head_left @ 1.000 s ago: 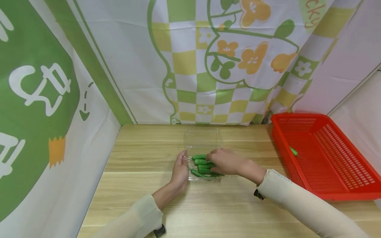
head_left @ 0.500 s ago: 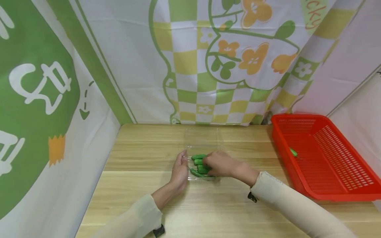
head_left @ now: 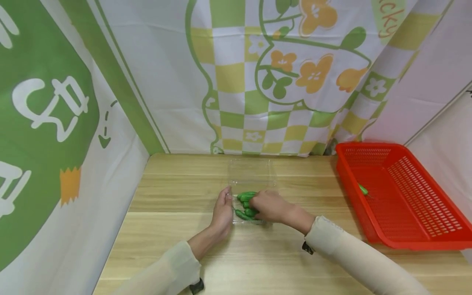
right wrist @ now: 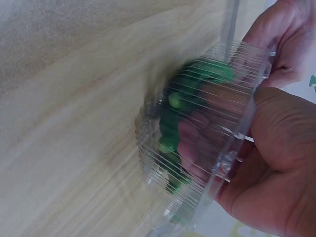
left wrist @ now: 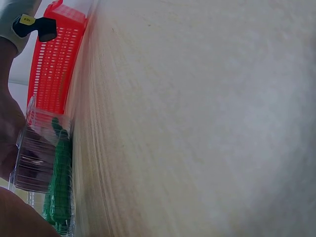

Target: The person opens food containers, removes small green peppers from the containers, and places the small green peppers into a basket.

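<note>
A clear plastic box (head_left: pixel 252 222) lies on the table with its lid (head_left: pixel 250 170) folded back flat. Several green chili peppers (head_left: pixel 243 214) lie inside it. My left hand (head_left: pixel 221 213) holds the box by its left side, its fingertips up at the rim. My right hand (head_left: pixel 271 207) reaches over the right rim. In the right wrist view its curled fingers (right wrist: pixel 195 140) are down inside the box against the peppers, seen through the clear wall. Its palm hides the peppers' right ends in the head view.
A red plastic basket (head_left: pixel 380 229) with perforated sides stands on the right of the wooden table (head_left: pixel 162 229), one more green pepper (head_left: pixel 363 189) inside. Printed cloth (head_left: pixel 254 123) hangs along the table's back edge and sides.
My right hand has moved left and slightly down, deeper over the box, and the peppers under it have shifted. The left hand has stayed at the box's side.
</note>
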Tool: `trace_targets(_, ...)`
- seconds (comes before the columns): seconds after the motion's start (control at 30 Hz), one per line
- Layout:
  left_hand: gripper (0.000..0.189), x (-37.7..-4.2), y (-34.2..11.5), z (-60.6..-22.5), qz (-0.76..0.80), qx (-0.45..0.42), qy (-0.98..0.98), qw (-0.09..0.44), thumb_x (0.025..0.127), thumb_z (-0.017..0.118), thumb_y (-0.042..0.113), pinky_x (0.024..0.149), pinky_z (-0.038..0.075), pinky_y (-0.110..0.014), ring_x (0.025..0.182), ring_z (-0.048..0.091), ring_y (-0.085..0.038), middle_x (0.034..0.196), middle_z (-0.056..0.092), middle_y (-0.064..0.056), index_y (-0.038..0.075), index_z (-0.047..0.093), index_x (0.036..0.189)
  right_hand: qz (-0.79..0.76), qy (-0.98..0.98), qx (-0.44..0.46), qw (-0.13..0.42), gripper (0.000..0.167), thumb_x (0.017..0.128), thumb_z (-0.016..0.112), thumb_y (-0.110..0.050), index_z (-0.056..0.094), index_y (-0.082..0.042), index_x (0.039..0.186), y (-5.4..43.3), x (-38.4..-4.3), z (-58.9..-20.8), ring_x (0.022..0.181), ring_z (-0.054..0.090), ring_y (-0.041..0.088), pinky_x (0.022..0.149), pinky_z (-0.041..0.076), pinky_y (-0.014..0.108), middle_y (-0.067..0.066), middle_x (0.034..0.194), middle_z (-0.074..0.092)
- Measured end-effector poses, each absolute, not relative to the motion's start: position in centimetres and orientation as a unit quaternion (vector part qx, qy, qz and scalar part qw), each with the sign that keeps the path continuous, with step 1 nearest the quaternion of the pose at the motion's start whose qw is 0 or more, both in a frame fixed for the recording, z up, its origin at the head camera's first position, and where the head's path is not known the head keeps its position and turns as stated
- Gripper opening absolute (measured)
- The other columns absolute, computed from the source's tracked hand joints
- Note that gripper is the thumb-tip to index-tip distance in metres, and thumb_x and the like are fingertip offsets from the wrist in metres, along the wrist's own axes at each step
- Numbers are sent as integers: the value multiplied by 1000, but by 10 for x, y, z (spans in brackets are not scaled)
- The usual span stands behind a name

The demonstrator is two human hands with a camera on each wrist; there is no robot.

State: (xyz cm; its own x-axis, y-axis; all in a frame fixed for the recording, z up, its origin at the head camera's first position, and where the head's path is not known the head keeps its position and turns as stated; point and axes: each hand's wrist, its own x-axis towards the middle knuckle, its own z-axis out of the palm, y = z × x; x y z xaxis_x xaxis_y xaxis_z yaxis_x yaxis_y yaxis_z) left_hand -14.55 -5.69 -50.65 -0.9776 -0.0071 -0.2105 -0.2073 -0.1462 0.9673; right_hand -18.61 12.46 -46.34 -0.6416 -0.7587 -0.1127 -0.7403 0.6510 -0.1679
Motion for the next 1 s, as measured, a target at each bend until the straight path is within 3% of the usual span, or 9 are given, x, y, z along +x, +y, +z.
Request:
trace_targets(0.23,50,-144,-56,-506,756,-80,647,60,114,30,6,133,7,-55,162,12,-42,174,21,-21,-2,28,163,-51,908,-411,66,28,84,87,-12,63,-16,71,122,-187,-470,62,41,10,52,40,28,-8,66,51)
trace_targets(0.53,51,-144,-57,-504,753,-74,650,71,114,29,9,133,4,-57,162,8,-42,175,18,-20,-1,25,164,-72,909,-405,74,25,82,87,-8,63,-15,77,122,-189,-474,61,48,10,54,45,28,-7,69,58)
trace_targets(1.0,50,-144,-57,-505,757,-72,646,72,115,28,10,133,4,-59,162,7,-43,175,18,-19,0,25,164,-81,907,-404,88,28,84,88,-10,63,-15,73,124,-192,-476,58,41,8,52,42,26,-9,63,52)
